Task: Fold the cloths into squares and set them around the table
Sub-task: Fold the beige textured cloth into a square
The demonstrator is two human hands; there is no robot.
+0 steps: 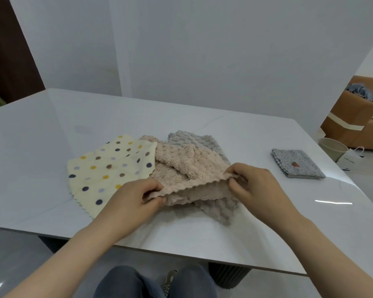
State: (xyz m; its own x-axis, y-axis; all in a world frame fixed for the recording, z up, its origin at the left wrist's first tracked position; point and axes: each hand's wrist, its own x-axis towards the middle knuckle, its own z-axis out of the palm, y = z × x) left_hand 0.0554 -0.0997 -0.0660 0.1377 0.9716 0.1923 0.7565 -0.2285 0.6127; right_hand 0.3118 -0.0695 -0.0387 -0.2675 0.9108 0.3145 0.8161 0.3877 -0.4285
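Pink fluffy cloth (pixel 181 166) lies mid-table (pixel 52 117) over the grey cloth (pixel 213 145); your left hand (pixel 136 201) and right hand (pixel 254 186) each pinch its near edge, lifted slightly.

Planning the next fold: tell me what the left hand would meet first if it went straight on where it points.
The left hand points forward and right and pinches the pink cloth; it would push into that bunched cloth first, then probably the grey cloth beyond. Depth is unclear.
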